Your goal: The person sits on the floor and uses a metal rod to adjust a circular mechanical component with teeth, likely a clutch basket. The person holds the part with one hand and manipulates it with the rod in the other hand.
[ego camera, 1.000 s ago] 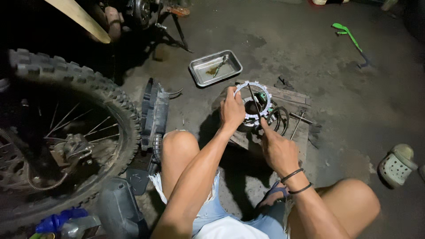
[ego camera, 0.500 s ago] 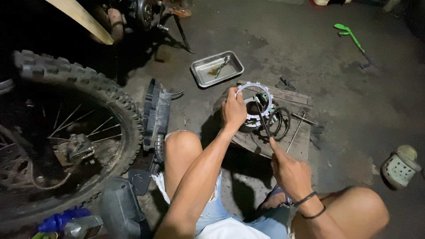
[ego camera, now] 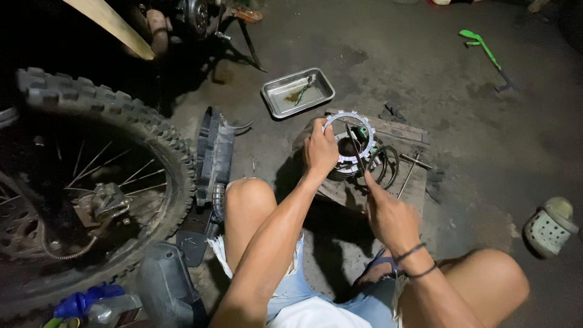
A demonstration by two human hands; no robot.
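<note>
- Left hand [ego camera: 320,152] stretched forward, fingers closed on toothed ring plate [ego camera: 347,136], tilted up over wooden board [ego camera: 388,176].
- Right hand [ego camera: 392,218] pinches thin dark tool [ego camera: 357,152], possibly a pick.
- Parts beneath ring dim, unclear.

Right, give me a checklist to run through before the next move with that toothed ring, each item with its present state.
1. Left hand has a hold on the toothed ring: ok, its fingers grip the ring's left edge.
2. Right hand has its thin tool in hand: ok, the tip reaches into the ring.
3. Ring sits over the dark part below it: cannot tell, too dim.
4. Wooden board lies flat under the work: ok.
5. Metal tray stays apart from the hands: ok, it sits beyond the board.
6. T-handle wrench within reach: ok, it lies on the board beside the rings.
</note>
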